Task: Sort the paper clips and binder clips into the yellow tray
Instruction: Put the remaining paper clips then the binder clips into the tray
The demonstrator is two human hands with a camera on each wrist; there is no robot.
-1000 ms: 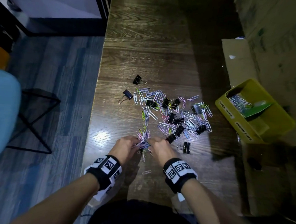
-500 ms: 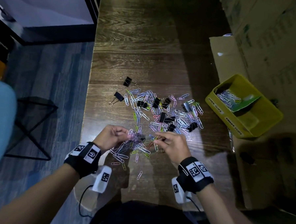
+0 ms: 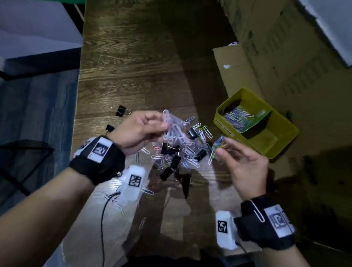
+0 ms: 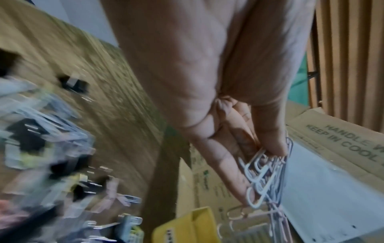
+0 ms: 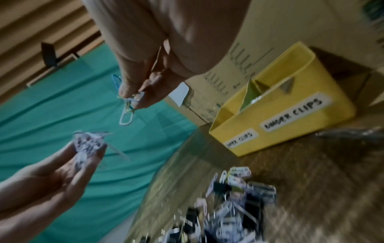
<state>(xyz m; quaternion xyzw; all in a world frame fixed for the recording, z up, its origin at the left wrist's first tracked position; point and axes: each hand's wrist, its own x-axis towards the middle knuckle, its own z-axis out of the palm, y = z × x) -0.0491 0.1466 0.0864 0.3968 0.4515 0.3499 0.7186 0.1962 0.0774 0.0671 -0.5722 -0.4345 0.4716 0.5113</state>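
Whereas half a second ago both hands were still down in the pile on the dark wooden table [image 3: 134, 55], they have now been raised clear of it. A dense bunch of pale wire paper clips [image 3: 174, 129] is pinched between the thumb and fingers of the left hand [image 3: 139, 129], and a smaller cluster of blue, green and white paper clips [image 3: 217, 148] is pinched by the right hand [image 3: 243, 167]. The yellow plastic tray [image 3: 283, 137] stands to the right, its far compartment already holding paper clips. Many loose paper clips and black metal binder clips [image 3: 171, 150] are left scattered beneath the hands. The gathering appears finished for this load; carrying to the paper-clip compartment is judged to be next.
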